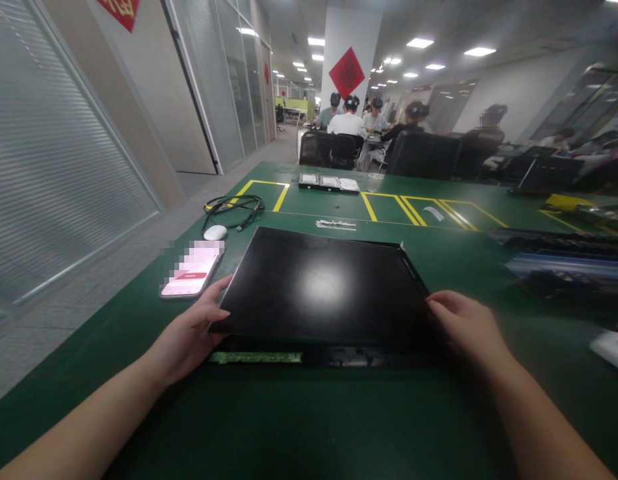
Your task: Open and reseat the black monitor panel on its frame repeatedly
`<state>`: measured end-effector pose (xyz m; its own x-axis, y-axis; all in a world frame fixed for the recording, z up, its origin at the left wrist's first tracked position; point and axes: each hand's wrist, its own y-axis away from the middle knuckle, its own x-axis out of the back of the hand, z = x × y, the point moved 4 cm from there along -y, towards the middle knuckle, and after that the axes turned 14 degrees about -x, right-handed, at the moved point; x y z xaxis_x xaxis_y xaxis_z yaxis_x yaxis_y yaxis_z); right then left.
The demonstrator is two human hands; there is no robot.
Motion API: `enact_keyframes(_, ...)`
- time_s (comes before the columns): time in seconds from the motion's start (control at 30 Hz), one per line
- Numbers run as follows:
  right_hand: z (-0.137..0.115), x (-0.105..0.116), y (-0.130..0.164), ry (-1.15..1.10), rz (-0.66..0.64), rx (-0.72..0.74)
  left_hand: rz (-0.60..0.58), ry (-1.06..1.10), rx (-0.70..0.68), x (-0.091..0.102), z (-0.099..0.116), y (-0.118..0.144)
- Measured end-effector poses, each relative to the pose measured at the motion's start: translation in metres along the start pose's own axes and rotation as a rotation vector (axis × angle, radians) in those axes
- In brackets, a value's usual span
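Observation:
A black flat screen panel (289, 280) with a bright light reflection lies in front of me, slightly offset over a dark frame or second layer (359, 357). Along the near left of that lower layer shows a green circuit board strip (256, 358). My left hand (191, 333) grips the panel's left edge, thumb on top and fingers partly hidden beneath. At the right edge, my right hand (463, 320) is closed with its fingertips against the panel's side; its lower fingers are hidden in shadow.
Left of the panel lie a phone (191, 273), a white mouse (215, 233) and a coiled black cable (239, 208). Several hard drives (329, 183) sit at the table's far side. Blurred dark strips (563, 267) and a white object (611, 348) are at right. People sit beyond.

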<state>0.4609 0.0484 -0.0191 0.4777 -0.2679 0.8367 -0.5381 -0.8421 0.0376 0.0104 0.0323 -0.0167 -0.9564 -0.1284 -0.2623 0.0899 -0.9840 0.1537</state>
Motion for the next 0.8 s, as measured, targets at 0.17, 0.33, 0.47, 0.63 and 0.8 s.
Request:
enact_keyframes(0.17, 0.0007, -0.0011, 0.0007, -0.026, -0.034, -0.031, -0.007, -0.001, -0.002, -0.0016, 0.0013, 0.0016)
enact_keyframes(0.33, 0.0016, -0.0008, -0.0002, -0.018, -0.030, -0.036, 0.030, -0.034, -0.025, -0.0012, 0.0015, 0.0002)
enact_keyframes(0.47, 0.0041, -0.0017, -0.0019, -0.019, -0.041, -0.039, 0.053, -0.042, -0.037, -0.0015, 0.0007, -0.0016)
enact_keyframes(0.63, 0.0047, -0.0009, -0.0026, -0.003, -0.016, -0.033, 0.057, -0.001, -0.043, -0.0008, -0.0004, -0.0035)
enact_keyframes(0.8, 0.0039, 0.0005, -0.0013, 0.002, -0.029, -0.053, 0.072, 0.021, -0.035, 0.0015, -0.0019, -0.0054)
